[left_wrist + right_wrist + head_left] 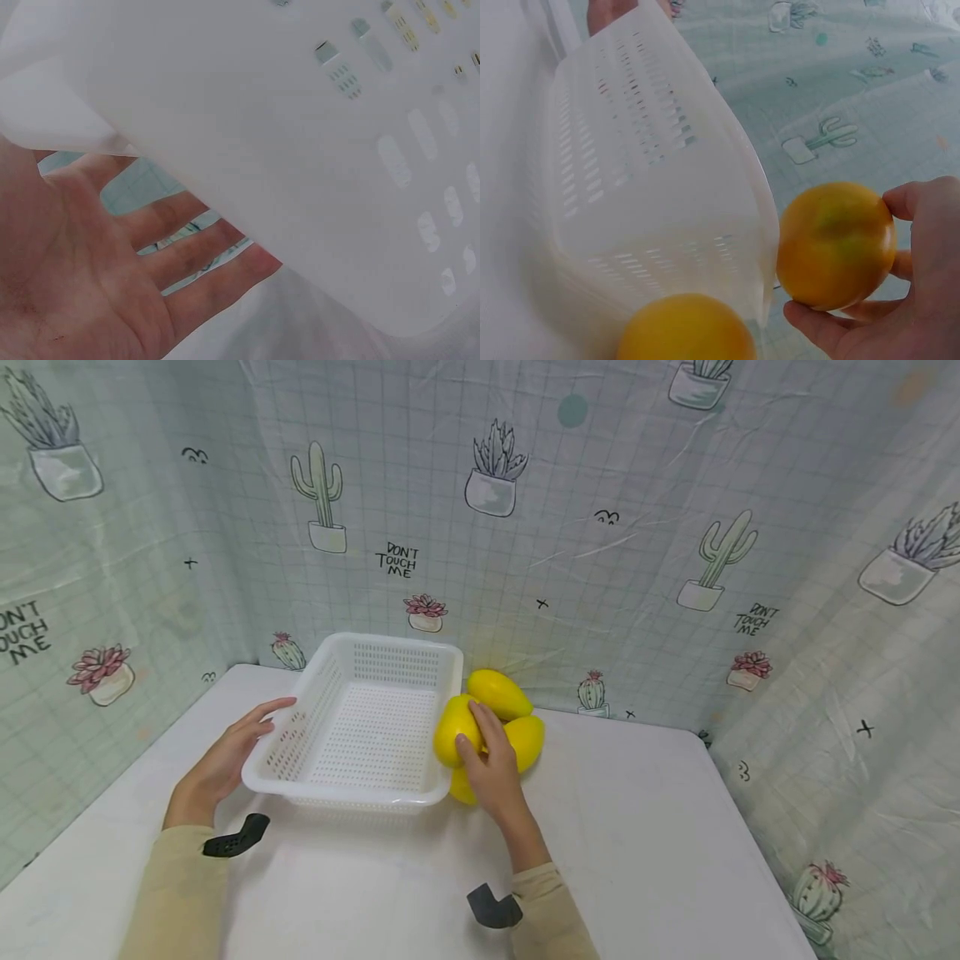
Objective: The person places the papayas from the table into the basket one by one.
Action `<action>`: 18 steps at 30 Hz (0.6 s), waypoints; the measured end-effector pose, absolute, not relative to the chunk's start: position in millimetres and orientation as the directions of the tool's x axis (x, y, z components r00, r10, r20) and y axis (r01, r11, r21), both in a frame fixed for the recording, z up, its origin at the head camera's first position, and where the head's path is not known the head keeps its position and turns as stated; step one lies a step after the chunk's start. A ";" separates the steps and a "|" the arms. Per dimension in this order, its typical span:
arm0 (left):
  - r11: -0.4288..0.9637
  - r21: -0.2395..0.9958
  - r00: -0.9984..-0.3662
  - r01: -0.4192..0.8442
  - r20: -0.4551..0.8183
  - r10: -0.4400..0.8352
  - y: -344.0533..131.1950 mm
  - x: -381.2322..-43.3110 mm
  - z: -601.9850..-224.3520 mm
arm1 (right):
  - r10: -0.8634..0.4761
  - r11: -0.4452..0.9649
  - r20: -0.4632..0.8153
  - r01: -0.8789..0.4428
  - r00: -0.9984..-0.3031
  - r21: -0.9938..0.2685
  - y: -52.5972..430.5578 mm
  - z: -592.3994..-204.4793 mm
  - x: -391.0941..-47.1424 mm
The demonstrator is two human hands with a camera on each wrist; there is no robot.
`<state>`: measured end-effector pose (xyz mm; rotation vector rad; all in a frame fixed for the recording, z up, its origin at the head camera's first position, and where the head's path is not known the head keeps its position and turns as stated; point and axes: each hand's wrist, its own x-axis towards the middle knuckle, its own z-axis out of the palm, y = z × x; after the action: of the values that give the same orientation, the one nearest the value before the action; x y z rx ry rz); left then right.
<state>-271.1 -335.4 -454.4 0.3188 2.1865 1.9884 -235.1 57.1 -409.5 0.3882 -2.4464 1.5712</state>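
A white plastic basket (360, 718) with slotted walls stands on the table, bare inside. My left hand (217, 764) is at its left side; in the left wrist view the outstretched fingers (202, 251) reach the basket's wall (225, 112), their tips partly hidden by it. My right hand (491, 768) grips a yellow mango (453, 731) between thumb and fingers, right at the basket's right rim. In the right wrist view this mango (836, 247) is level with the rim (759, 180), outside the wall. Three more mangoes (528, 742) lie behind and under it.
The table (645, 827) has a white cover and reaches back to a curtain (600, 568) printed with cacti, which also hangs along both sides. Black wrist cameras (238, 837) sit on both sleeves. One loose mango (686, 330) lies close by the basket's right wall.
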 end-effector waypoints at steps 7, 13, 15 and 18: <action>0.067 0.997 -0.961 0.030 0.011 0.278 -335.6 -270.5 -453.0 | -0.114 0.408 0.302 -0.322 -0.946 -0.854 57.1 -408.9 -235.0; 0.052 0.998 -0.959 0.031 0.015 0.284 -335.9 -270.7 -453.0 | -0.118 0.418 0.318 -0.337 -0.941 -0.844 55.2 -409.4 -234.3; 0.054 0.998 -0.960 0.031 0.014 0.281 -335.6 -270.7 -453.1 | -0.123 0.412 0.317 -0.339 -0.940 -0.846 54.8 -409.6 -234.2; 0.055 0.998 -0.961 0.031 0.014 0.277 -335.2 -271.0 -453.2 | -0.135 0.393 0.305 -0.334 -0.943 -0.857 54.3 -410.5 -234.3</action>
<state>-271.0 -335.2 -453.2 0.3177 2.1422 2.0178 -234.3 54.3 -410.5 0.4198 -2.4616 1.5800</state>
